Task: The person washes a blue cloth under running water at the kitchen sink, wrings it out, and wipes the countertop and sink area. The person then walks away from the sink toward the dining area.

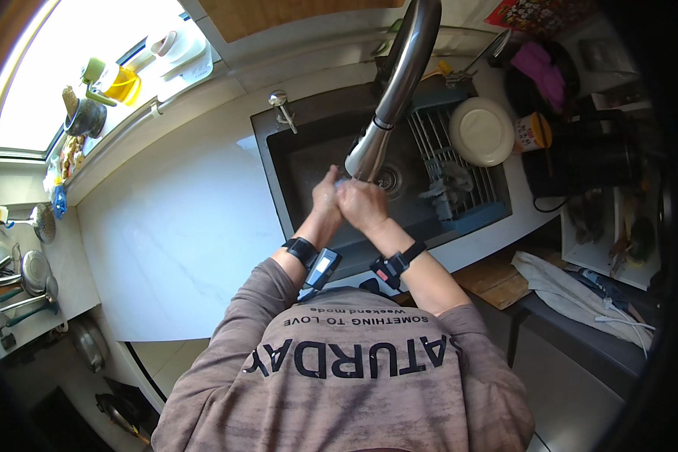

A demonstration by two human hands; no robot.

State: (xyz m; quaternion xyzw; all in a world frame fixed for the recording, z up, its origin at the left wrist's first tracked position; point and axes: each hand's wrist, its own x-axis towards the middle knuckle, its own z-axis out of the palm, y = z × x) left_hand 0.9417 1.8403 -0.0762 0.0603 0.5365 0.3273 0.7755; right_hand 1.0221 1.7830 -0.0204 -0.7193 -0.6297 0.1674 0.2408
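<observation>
Both hands meet over the dark kitchen sink (299,164), just under the spray head of the metal faucet (395,96). My left hand (326,195) has its thumb pointing up and touches my right hand (363,202). The right hand is curled, with its back towards the camera. A small bluish-white bit shows between them; whether it is water, foam or a held thing cannot be made out. The palms are hidden. Right of the hands, the round drain (389,179) is partly visible. A black strap with a device sits on each wrist.
A roll-up metal rack (429,152) spans the sink's right side, with a cream plate (481,132) and crumpled clear plastic (455,178) on it. A soap dispenser (279,101) stands at the back left rim. White countertop (181,220) extends left; a cloth (548,282) lies at right.
</observation>
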